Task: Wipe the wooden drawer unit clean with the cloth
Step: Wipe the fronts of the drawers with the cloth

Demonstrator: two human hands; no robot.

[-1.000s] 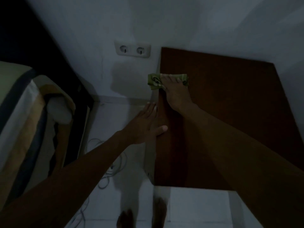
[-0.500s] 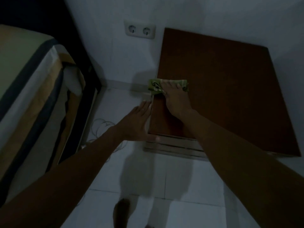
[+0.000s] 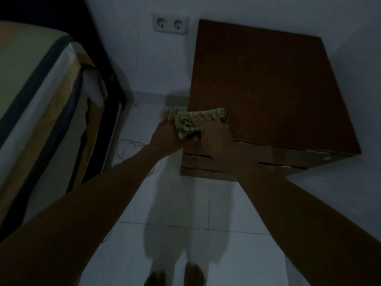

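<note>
Cloth [image 3: 199, 121] has slid back to the drawer unit [image 3: 268, 89] front-left corner, right hand [image 3: 214, 133] pressing it, left hand [image 3: 168, 134] cupped open below, finishing that edge.

No readable text; cloth [image 3: 186, 122] print illegible.

Dim bluish room, soft shadows, wide-angle distortion

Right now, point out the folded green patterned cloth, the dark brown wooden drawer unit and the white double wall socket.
folded green patterned cloth [image 3: 186, 121]: head view, its left printed half.
dark brown wooden drawer unit [image 3: 268, 85]: head view, middle of top panel.
white double wall socket [image 3: 169, 23]: head view, faceplate centre.
</note>
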